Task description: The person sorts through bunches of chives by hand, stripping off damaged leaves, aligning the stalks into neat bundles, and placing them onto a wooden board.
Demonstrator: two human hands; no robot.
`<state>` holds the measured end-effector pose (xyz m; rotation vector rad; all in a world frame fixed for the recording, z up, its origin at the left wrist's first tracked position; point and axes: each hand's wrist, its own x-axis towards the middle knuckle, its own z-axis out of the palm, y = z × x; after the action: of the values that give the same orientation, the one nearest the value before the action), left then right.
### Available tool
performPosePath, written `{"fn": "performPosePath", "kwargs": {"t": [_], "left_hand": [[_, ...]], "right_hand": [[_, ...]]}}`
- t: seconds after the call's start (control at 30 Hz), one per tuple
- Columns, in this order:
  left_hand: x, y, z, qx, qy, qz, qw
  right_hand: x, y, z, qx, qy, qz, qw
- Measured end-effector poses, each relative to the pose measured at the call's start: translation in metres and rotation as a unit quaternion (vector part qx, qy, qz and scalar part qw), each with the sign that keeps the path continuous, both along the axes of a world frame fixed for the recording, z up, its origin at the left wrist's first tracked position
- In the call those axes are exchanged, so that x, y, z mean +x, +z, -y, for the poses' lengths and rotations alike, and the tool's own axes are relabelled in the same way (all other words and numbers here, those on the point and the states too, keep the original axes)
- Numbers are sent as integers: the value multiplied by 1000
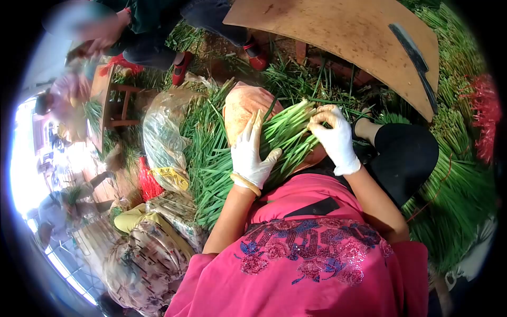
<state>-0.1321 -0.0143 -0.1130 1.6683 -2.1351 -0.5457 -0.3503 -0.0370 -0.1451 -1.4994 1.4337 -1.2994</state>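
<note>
A loose bundle of garlic chives (288, 132) lies across my lap, its pale stalk ends pointing up and right, its leaves running down to the left. My left hand (253, 153), in a white glove with a yellowish band at the wrist, lies against the bundle's left side with fingers stretched out. At the stalk ends, my right hand (332, 137), also gloved in white, has thumb and fingers pinched together on some stalks. An orange-pink cloth (245, 105) covers my knee just beyond the bundle.
A wooden board (338, 26) with a long dark-handled knife (414, 63) stands ahead. Heaped chives (449, 211) lie at right, near red twine (483, 116). To the left are a clear plastic bag (166, 134) and a wooden stool (124, 105). Several people work nearby, one standing in red shoes (182, 68).
</note>
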Motion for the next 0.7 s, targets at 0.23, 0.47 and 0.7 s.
{"fn": "performPosePath", "kwargs": {"t": [0.23,0.47,0.7], "left_hand": [[7,-4,8,-18,-2,-83,996],[12,-3,11,-14,-28,-78,996],[2,37,1,21,-50,57,997]], "right_hand": [[-15,73,-13,-192,19,16,981],[-146,142,15,-219,-256,211,918],[-152,191,31,-164,-201,-74,963]]}}
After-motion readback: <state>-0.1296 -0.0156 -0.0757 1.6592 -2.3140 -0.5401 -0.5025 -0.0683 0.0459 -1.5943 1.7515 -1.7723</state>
